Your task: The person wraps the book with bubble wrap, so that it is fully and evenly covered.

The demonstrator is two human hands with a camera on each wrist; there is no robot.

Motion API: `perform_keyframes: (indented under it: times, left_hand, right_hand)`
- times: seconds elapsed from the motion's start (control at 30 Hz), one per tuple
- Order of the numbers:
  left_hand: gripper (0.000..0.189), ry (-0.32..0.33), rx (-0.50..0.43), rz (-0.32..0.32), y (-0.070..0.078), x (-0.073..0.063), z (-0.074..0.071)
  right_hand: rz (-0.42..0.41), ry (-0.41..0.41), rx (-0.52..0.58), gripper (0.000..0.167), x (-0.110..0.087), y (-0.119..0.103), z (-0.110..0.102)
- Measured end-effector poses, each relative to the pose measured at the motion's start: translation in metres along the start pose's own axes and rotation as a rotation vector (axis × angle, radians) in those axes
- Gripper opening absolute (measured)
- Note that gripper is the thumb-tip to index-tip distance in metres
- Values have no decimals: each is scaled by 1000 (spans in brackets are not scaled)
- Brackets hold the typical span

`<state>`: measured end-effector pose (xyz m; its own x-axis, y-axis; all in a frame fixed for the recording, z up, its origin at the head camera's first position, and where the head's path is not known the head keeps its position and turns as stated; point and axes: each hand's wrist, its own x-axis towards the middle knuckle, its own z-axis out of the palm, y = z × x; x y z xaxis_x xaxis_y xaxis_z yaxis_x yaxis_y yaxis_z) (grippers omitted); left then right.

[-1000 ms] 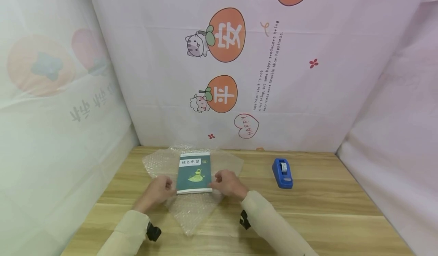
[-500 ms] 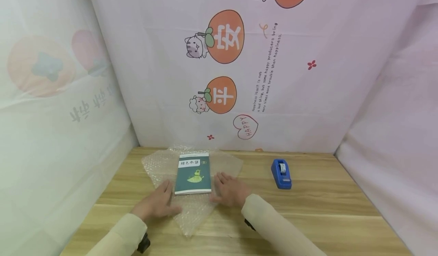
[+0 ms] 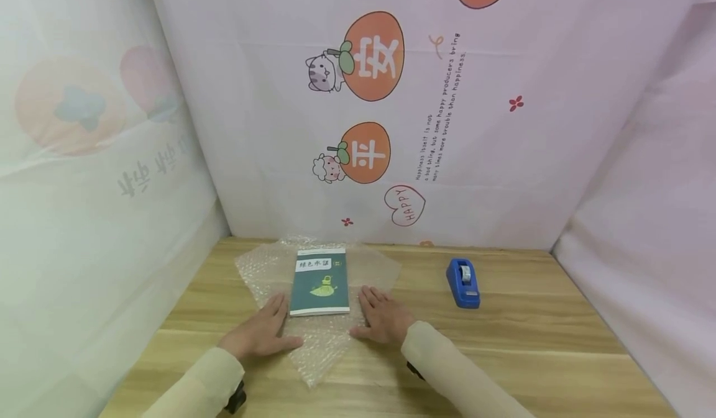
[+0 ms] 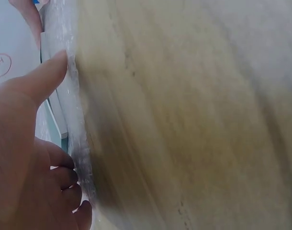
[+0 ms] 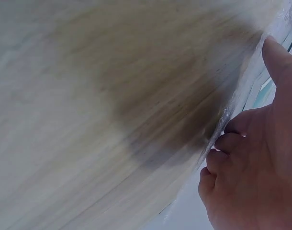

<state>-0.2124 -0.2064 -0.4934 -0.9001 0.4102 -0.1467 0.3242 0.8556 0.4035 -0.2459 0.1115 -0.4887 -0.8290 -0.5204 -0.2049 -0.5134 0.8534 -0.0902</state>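
A green book (image 3: 320, 284) with a yellow leaf-like drawing and a white title label lies face up on a sheet of bubble wrap (image 3: 313, 356). The sheet is turned so that one corner points toward me. My left hand (image 3: 261, 331) rests on the wrap at the book's left side, fingers straight and thumb spread. On the other side my right hand (image 3: 386, 318) lies flat on the wrap, close to the book's lower right edge. In both wrist views the thumb and fingertips press at the edge of the wrap, with the book's side showing behind.
A blue tape dispenser (image 3: 463, 283) with a roll in it stands on the wooden table (image 3: 520, 343) to the right. White cloth walls with orange prints (image 3: 366, 151) close off the back and both sides.
A second ago both hands' curled fingers were at the book's lower corners. Since then they have let go, spread out and come down flat on the bubble wrap. The book stays in place.
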Motion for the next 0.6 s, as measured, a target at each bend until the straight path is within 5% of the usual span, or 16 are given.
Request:
perform_keyframes:
  times: [0.6]
  left_hand:
    - [110,7,20,57,21,11,23]
  right_hand:
    - [23,-37,38,96,-31,22,1]
